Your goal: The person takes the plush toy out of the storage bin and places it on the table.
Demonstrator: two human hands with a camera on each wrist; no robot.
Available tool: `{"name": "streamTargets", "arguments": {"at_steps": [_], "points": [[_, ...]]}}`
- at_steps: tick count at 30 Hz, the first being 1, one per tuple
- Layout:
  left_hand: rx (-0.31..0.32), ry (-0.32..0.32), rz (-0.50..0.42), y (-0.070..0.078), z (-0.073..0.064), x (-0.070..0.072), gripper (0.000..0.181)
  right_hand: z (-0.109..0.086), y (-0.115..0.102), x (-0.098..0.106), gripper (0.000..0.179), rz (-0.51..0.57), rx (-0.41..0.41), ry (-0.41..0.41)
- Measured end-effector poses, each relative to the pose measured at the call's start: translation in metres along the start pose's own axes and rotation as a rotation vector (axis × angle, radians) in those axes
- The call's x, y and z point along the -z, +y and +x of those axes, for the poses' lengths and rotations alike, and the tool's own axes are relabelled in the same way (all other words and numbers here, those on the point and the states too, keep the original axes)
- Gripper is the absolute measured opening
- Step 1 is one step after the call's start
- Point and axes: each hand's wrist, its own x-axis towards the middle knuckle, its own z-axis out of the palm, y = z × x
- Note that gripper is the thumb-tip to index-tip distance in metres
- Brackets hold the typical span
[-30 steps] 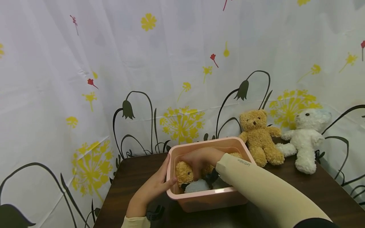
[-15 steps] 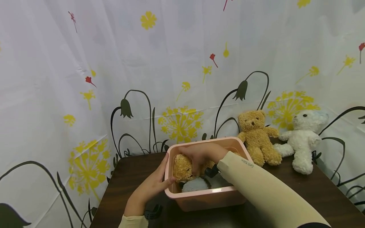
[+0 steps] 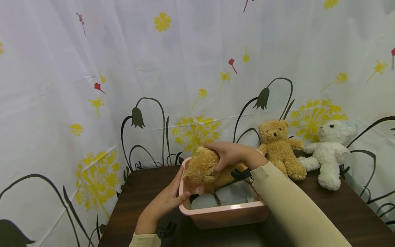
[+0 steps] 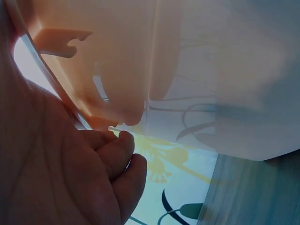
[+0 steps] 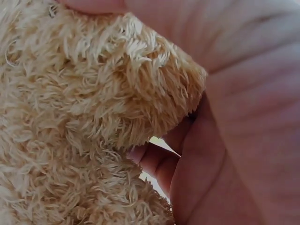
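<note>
A tan teddy bear is partly lifted out of a pink plastic bin, its head above the rim on the left side. My right hand grips it around the neck; curly tan fur fills the right wrist view, with fingers wrapped behind it. My left hand holds the bin's left end, thumb over the rim and fingers along the outside. From the left wrist, the curled fingers show under the rim beside the bin's outer wall. Grey plush shapes lie in the bin's bottom.
Another tan teddy bear sits behind the bin to the right, leaning on the flower-print curtain. Beside it sits a white plush bear. The bin stands on a dark wooden table.
My right hand has risen from inside the bin, pulling the tan bear up with it. More of the grey plush shows now. The left hand has stayed on the bin's rim.
</note>
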Motion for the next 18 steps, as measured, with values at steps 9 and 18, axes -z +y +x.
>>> {"name": "streamTargets", "arguments": {"at_steps": [9, 18], "points": [[-0.025, 0.016, -0.007, -0.001, -0.001, 0.002, 0.104, -0.033, -0.009, 0.018, 0.11, -0.037, 0.041, 0.129], [-0.021, 0.015, -0.014, -0.001, -0.004, 0.0, 0.102, -0.073, -0.031, 0.027, 0.105, -0.026, 0.07, 0.425]]}}
